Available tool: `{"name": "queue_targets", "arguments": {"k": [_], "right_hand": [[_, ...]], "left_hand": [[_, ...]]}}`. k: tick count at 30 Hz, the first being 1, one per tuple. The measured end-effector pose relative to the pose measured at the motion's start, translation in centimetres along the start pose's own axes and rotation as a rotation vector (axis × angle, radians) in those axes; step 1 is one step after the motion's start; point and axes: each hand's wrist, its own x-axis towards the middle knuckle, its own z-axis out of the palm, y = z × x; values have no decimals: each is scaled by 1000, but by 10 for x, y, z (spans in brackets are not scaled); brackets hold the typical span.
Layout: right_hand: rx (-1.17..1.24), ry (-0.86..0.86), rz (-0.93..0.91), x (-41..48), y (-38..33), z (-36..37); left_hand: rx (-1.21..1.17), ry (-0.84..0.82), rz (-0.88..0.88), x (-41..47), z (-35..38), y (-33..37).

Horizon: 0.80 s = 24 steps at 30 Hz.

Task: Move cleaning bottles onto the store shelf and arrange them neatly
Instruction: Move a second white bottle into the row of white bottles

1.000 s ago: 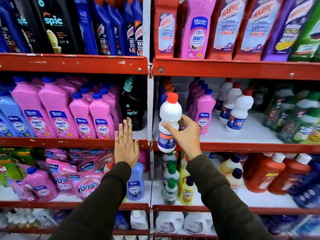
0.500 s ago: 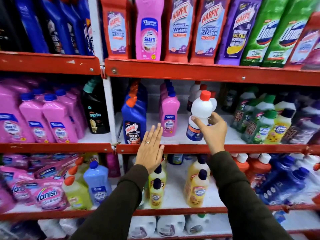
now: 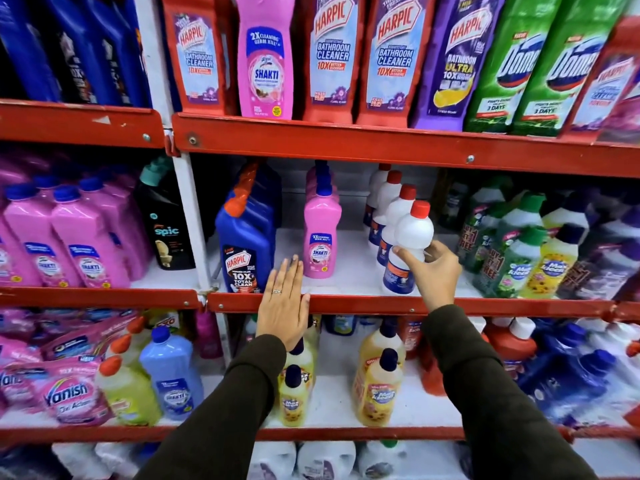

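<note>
Four white plastic bottles with red caps are lining up front to back on the middle shelf, and you are gripping the front one, the white red-capped bottle (image 3: 408, 244), with your right hand (image 3: 434, 275). Your fingers (image 3: 403, 255) are wrapping around its waist just above the blue label, and its base is sitting at, or just above, the white shelf board close behind the red metal shelf lip (image 3: 363, 304); whether it is fully resting there is not clear. The row of matching white bottles (image 3: 388, 199) is standing directly behind it.

Your left hand (image 3: 284, 303) is lying flat and open, holding nothing, with the palm over the red lip and the fingertips reaching onto the board. It is sitting between the blue Harpic bottle with the orange cap (image 3: 244, 247) on its left and the pink Shakti bottle with the blue cap (image 3: 320, 237) just beyond the fingertips. Green and yellow bottles (image 3: 530, 251) are crowding the shelf to the right of the one you are holding.
</note>
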Motion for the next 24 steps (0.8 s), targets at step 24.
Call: {"name": "queue_targets", "arguments": {"k": [24], "right_hand": [[-68,-160,-259,-52,-57,97]], "left_hand": [[-199,72,-20,1,-28,-4]]}}
